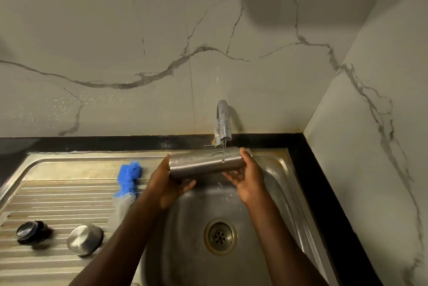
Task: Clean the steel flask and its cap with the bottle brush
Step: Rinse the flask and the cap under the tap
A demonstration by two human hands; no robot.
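The steel flask [203,165] lies sideways over the sink bowl, held at both ends. My left hand [169,184] grips its left end and my right hand [249,179] cups its right end from below. A thin stream from the tap [223,123] lands on the flask's upper side near the right end. The bottle brush [128,179], with blue bristles and a pale handle, lies on the drainboard just left of my left forearm. A steel cap [84,239] and a black inner stopper [32,232] rest on the drainboard at the lower left.
The steel sink bowl [273,193] has a round drain [220,236] below my hands. The ribbed drainboard [58,195] spreads to the left. A black counter edge [324,193] and marble walls enclose the back and right.
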